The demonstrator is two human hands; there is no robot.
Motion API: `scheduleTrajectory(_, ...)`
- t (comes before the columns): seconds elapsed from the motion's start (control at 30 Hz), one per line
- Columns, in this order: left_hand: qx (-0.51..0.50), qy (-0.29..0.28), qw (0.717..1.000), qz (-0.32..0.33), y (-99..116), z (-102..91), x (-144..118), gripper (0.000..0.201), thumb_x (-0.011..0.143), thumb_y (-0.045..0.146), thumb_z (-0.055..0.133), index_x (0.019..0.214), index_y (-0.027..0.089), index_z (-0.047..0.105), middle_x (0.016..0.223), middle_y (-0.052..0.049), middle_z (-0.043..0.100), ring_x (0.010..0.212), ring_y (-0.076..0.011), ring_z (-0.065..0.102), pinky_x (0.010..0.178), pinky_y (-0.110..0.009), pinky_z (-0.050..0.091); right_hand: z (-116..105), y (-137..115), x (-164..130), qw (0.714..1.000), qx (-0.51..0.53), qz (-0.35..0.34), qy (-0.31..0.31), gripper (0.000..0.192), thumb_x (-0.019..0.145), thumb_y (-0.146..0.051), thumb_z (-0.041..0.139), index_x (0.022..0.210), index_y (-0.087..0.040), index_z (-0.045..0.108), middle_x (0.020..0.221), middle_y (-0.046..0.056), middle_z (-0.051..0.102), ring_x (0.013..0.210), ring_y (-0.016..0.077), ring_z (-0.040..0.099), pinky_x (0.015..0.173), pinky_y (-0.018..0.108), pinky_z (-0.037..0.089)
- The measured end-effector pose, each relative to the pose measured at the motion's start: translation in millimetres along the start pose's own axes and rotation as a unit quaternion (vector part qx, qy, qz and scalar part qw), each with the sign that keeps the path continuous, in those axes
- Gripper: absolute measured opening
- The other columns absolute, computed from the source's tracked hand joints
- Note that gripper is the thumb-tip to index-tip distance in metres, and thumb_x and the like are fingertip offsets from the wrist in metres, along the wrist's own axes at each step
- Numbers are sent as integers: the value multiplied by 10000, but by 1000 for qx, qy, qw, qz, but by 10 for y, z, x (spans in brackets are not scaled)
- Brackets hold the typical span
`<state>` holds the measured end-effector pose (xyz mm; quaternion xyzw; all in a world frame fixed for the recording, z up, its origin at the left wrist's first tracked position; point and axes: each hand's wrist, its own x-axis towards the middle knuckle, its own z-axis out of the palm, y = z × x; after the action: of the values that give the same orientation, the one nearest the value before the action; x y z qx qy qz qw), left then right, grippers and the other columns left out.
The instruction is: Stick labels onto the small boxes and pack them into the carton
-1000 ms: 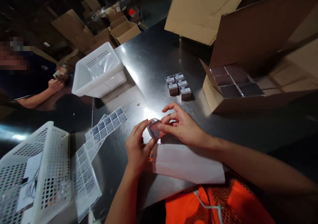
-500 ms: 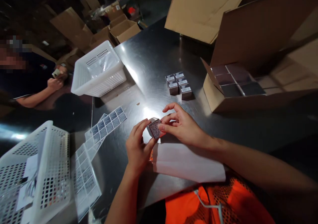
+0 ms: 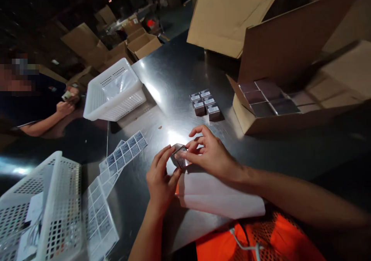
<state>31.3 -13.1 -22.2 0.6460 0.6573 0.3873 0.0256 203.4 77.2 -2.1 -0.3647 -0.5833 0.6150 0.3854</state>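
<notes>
A small box with a shiny, partly dark face is held tilted above the table. My left hand grips it from the left, thumb below and fingers along the upper edge. At the box's right side, my right hand has its thumb against the face and its fingers curled; whether a label is between them I cannot make out. Under my hands lies a white sheet. To the left, label sheets with printed squares overlap on the metal table.
Several small dark boxes stand grouped beyond my hands. An open carton of dark packs is at the right. White plastic baskets, one farther back and one nearer, stand left. Another person handles a small item at far left.
The box in my hands has turned, its speckled face giving way to a shinier-looking one. Both hands keep nearly the same place and hold. The view has shifted slightly.
</notes>
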Motion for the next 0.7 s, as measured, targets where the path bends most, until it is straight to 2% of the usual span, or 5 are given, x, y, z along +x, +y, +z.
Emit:
scheduleTrajectory(0.13, -16, 12, 999, -44, 13, -9, 1, 446, 788, 348, 770, 1219, 271, 685, 1265, -80, 700, 851, -182, 696, 475, -212, 424, -69, 78, 100, 999, -32, 6, 27, 611, 585, -327, 903, 1038, -244, 501, 708, -69, 556, 803, 195, 688, 677, 306, 586)
scheduleTrajectory(0.27, -94, -23, 987, -132, 110, -50, -17, 505, 735, 455, 788, 1199, 277, 698, 1242, -62, 719, 499, -84, 520, 429, -227, 379, -129, 77, 156, 986, 70, 83, -122, 703, 598, -323, 896, 1203, -238, 547, 1064, 49, 650, 855, 192, 695, 564, 251, 559)
scheduleTrajectory(0.4, -115, -22, 983, -140, 152, -67, -38, 662, 690, 562, 775, 1286, 294, 666, 1174, -51, 742, 454, -86, 472, 422, -245, 384, -239, -165, 36, 981, 43, 54, -180, 678, 585, -263, 890, 1222, -259, 659, 902, 4, 693, 761, 178, 692, 657, 299, 585)
scheduleTrajectory(0.53, -62, -8, 993, -103, 172, -98, -42, 723, 737, 612, 721, 1382, 311, 592, 1304, -61, 688, 487, -104, 514, 500, -273, 465, -664, -523, -238, 978, -95, -182, 29, 517, 684, -219, 802, 1190, -272, 707, 1093, 27, 704, 973, 220, 689, 858, 338, 584)
scheduleTrajectory(0.7, 4, 24, 997, -67, 96, -157, -63, 581, 856, 560, 616, 1383, 322, 567, 1409, -51, 622, 478, -98, 503, 575, -298, 508, -1771, -786, -406, 791, -409, -271, 365, 427, 728, -127, 663, 1141, -225, 706, 1150, 65, 720, 1116, 274, 642, 1025, 444, 492)
